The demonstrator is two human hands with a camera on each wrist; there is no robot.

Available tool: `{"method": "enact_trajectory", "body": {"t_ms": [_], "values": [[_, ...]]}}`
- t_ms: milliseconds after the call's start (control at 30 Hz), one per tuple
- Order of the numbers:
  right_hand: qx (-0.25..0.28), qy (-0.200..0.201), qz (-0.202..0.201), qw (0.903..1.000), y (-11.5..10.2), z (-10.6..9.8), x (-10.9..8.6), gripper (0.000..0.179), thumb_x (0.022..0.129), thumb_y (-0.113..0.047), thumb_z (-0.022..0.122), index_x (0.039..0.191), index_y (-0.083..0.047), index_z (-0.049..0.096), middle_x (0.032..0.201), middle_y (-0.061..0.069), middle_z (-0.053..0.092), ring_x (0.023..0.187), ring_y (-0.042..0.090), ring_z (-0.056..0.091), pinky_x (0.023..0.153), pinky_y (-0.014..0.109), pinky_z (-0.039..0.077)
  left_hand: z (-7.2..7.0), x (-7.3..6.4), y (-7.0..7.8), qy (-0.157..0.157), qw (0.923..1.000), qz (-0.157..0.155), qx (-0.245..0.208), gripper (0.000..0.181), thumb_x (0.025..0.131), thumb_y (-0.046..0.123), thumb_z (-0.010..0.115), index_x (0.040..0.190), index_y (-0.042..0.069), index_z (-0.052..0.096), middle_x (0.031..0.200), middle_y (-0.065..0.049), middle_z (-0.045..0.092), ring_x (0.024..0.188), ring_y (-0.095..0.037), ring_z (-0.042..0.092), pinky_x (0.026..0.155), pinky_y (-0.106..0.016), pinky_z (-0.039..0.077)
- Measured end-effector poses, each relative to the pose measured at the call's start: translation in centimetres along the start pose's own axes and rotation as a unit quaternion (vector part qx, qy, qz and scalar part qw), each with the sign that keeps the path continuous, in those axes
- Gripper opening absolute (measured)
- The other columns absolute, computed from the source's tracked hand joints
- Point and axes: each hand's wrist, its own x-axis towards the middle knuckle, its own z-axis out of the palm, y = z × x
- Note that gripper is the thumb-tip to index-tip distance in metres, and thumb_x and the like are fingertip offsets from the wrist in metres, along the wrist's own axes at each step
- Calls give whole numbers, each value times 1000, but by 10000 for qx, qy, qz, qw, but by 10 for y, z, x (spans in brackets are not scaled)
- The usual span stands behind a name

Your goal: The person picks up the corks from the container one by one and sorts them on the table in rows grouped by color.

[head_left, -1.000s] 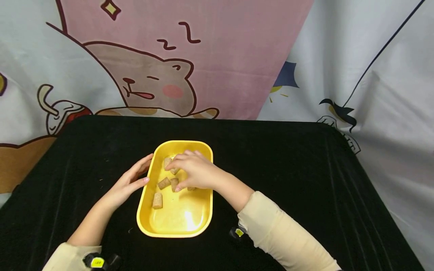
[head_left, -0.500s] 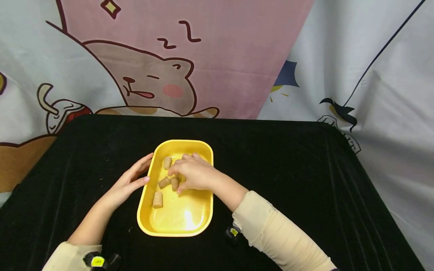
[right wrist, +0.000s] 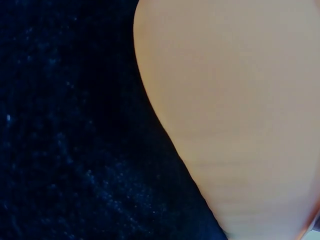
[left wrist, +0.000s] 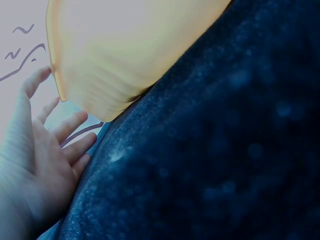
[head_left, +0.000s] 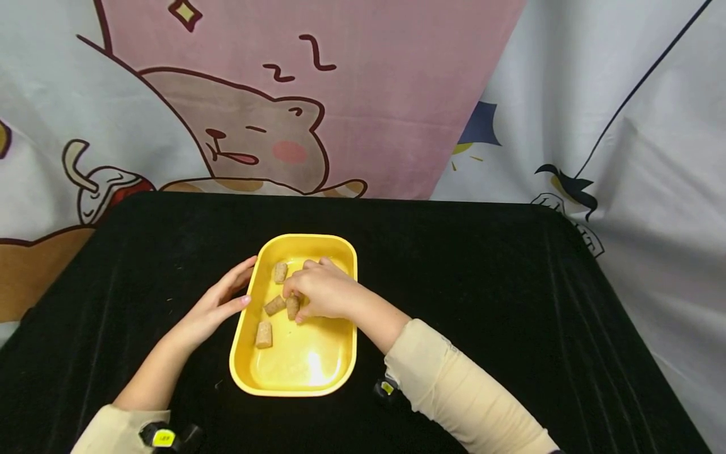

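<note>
A yellow tray [head_left: 295, 386] with rounded corners holds several small corks. My left hand [head_left: 224, 296] is beside its left wall, fingers extended and thumb tip at the rim; the left wrist view shows the same fingers spread near the tray's outer wall [left wrist: 125, 60]. My right hand [head_left: 326, 290] reaches in over the right rim, thumb and index finger at the two ends of a cork [head_left: 292, 308]. Its other fingers curl downward, and what lies under the palm is hidden. Left of it lie a tilted cork [head_left: 275, 306], a farther cork [head_left: 280, 273] and a nearer cork [head_left: 263, 335].
Black cloth [head_left: 482, 284] covers the table beneath the tray. Behind its far edge hangs a printed curtain [head_left: 386, 94] with cartoon drawings. A smooth tan surface [right wrist: 235, 110] fills much of the right wrist view, where the right hand does not show.
My right hand has drawn its fingers closer together around the cork, covering corks that showed beside it earlier. The right forearm has shifted slightly left. The left hand and tray have stayed put.
</note>
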Motion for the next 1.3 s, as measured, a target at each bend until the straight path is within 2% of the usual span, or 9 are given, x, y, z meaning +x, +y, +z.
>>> {"method": "enact_trajectory", "body": {"t_ms": [400,833,1033,1300], "values": [[-56,64,-59,9999,-1,0,0,38,75,-38,79,109,-25,69,86,-17,57,92,11,43,83,28,30,0,-1,1,6,10000,-25,-1,60,99,5,46,153,10,19,149,-23,31,133,-42,30,94,-19,37],[230,696,-291,9969,1,-7,-7,37,78,-36,79,111,-23,68,94,-15,61,95,9,42,81,24,30,0,0,0,-4,10000,48,9,60,99,5,45,153,11,20,149,-23,32,132,-41,32,95,-20,38],[500,966,-399,9933,0,-12,-15,35,80,-34,78,112,-22,68,98,-15,62,97,9,43,84,26,32,0,0,0,-17,10000,-7,-7,60,99,6,44,153,11,19,150,-23,31,133,-43,30,93,-21,39],[594,1344,-481,9880,0,-19,-29,34,82,-33,76,113,-23,68,106,-14,64,99,8,45,84,27,33,0,0,0,6,10000,-39,35,59,99,7,45,153,12,20,150,-23,31,134,-42,30,94,-20,38]]}}
